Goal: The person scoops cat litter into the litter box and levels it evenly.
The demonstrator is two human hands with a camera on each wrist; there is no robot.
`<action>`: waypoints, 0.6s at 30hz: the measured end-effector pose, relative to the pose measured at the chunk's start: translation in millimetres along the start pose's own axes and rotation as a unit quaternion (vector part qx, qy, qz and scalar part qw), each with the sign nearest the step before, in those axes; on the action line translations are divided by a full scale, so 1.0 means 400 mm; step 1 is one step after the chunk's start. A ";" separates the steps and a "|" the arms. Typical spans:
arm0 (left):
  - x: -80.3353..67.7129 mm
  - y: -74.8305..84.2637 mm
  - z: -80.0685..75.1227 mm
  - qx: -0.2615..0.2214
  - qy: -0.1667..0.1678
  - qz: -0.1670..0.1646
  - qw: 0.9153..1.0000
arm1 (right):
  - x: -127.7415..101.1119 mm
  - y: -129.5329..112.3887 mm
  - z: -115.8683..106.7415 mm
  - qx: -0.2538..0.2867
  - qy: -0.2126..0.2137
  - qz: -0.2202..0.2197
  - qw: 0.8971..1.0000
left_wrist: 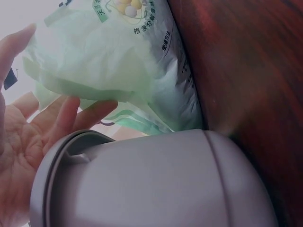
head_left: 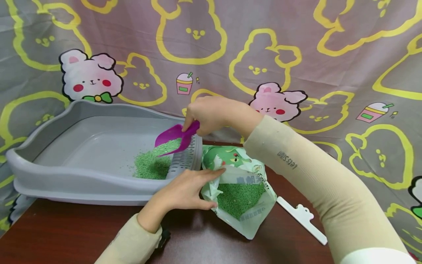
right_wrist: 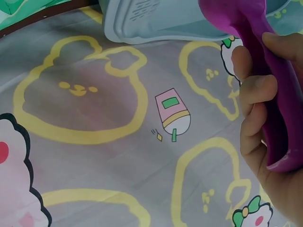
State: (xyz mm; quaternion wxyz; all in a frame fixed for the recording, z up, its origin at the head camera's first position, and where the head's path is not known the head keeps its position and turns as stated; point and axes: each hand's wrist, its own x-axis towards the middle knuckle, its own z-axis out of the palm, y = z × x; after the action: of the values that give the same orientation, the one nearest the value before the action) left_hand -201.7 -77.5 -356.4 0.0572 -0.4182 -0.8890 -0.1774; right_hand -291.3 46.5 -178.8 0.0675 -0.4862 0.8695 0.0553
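You have one purple scoop [head_left: 176, 138], one grey litter tray [head_left: 49, 172], one opened green bag [head_left: 239, 190] and one white clip [head_left: 301, 219] on the dark wooden table [head_left: 66, 234]. There are two lots of green litter: a heap [head_left: 152, 165] in the tray's near right corner and the rest showing inside the bag's mouth.

Your right hand [head_left: 214, 115] has its fingers curled around the scoop's handle, and the scoop is tipped blade-down over the tray's right rim, just above the heap. Your left hand [head_left: 184, 190] lies with fingers straight against the bag's left side, thumb up on its top edge, holding the mouth open.

Only your head view shows the litter, the clip and how the pieces sit together. Your left wrist view shows what it cannot: the open palm [left_wrist: 28, 142] and fingertips on the crumpled plastic, with the tray's rounded outer corner [left_wrist: 156, 184] pressed close against the bag. Your right wrist view shows the handle [right_wrist: 270, 90] from underneath, with the tray's end above it.

The tray's right end touches the bag, so there is no gap between them. The clip lies apart to the bag's right. Bare table is open in front of the tray, and the rabbit-print curtain [head_left: 296, 55] hangs close behind everything.
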 end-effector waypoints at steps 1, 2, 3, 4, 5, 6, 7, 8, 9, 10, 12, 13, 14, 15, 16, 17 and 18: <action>0.000 0.000 0.000 0.000 0.000 0.000 1.000 | 0.000 -0.002 -0.001 -0.008 0.000 -0.001 1.000; 0.000 0.000 0.000 0.000 0.000 -0.001 1.000 | 0.000 -0.004 -0.002 -0.016 0.001 -0.002 1.000; 0.000 0.001 0.000 0.001 0.000 -0.002 1.000 | 0.000 -0.007 -0.003 -0.025 0.001 -0.001 1.000; 0.000 0.001 0.000 0.001 0.000 -0.002 1.000 | -0.001 -0.009 -0.003 -0.033 0.002 0.000 0.999; -0.001 0.001 0.000 0.002 0.000 -0.002 1.000 | -0.002 -0.011 -0.003 -0.040 0.001 -0.001 0.999; -0.001 0.001 0.001 0.003 0.000 -0.003 1.000 | -0.002 -0.013 -0.003 -0.048 0.001 -0.001 0.999; -0.001 0.001 0.001 0.004 0.000 -0.003 1.000 | -0.003 -0.016 -0.003 -0.054 0.001 -0.002 0.999; -0.002 0.001 0.001 0.004 0.001 -0.003 1.000 | -0.004 -0.019 -0.002 -0.059 0.002 -0.003 0.998; -0.002 0.002 0.000 0.004 0.001 -0.003 1.000 | -0.005 -0.021 -0.002 -0.063 0.003 -0.004 0.998; -0.003 0.001 0.001 0.004 0.001 -0.003 1.000 | -0.005 -0.024 -0.002 -0.068 0.005 -0.007 0.998; -0.003 0.001 0.001 0.003 0.002 -0.003 1.000 | -0.007 -0.029 -0.003 -0.080 0.011 -0.013 0.997; -0.004 0.001 0.001 0.002 0.003 -0.002 1.000 | -0.007 -0.032 -0.004 -0.085 0.016 -0.017 0.996; -0.005 0.001 0.001 0.002 0.003 -0.001 1.000 | -0.006 -0.035 -0.005 -0.089 0.021 -0.020 0.996; -0.005 0.001 0.002 0.002 0.005 0.000 1.000 | -0.006 -0.038 -0.007 -0.093 0.026 -0.023 0.995; -0.005 0.001 0.002 0.002 0.007 0.001 1.000 | -0.006 -0.040 -0.008 -0.096 0.030 -0.027 0.995; -0.006 0.001 0.003 0.002 0.007 0.003 1.000 | -0.006 -0.043 -0.009 -0.098 0.034 -0.031 0.994; -0.006 0.001 0.003 0.002 0.007 0.004 1.000 | -0.005 -0.045 -0.010 -0.097 0.036 -0.032 0.994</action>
State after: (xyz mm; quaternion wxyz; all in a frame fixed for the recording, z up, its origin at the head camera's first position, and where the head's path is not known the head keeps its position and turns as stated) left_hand -199.8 -78.6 -358.0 0.0652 -0.4198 -0.8875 -0.1785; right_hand -275.2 38.4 -175.2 -0.0101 -0.5194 0.8460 0.1199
